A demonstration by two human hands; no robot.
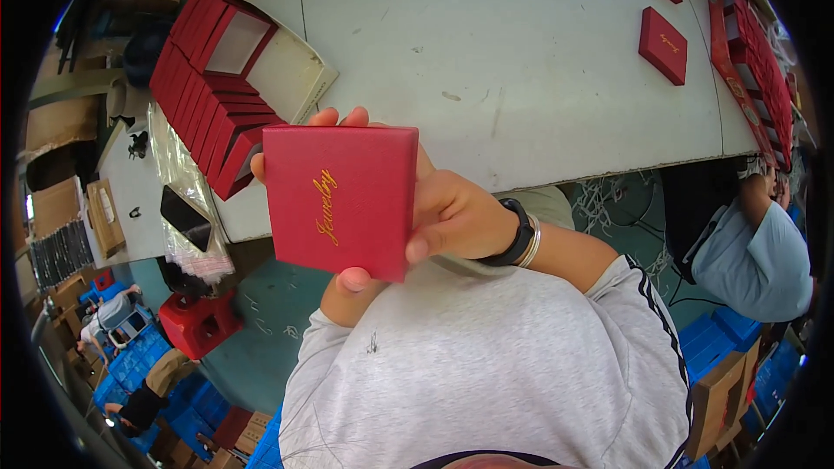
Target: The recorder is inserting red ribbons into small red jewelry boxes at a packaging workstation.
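Observation:
A square red jewellery box (339, 204) with gold script on its lid is held up in front of my chest, closed, lid facing me. Behind it is my left hand (354, 281), mostly hidden; its thumb presses the lower edge and fingertips show over the top and left edges. My right hand (460, 215) grips the box's right side, thumb at the lower right corner. A black band and a silver bangle circle my right wrist.
Rows of open red boxes (195, 91) stand at the table's left, beside an open pale carton (300, 74). A phone (186, 218) lies on plastic wrap. One closed red box (664, 46) rests at the far right. A red stool (198, 323) stands lower left; another person's sleeve (738, 247) shows at right.

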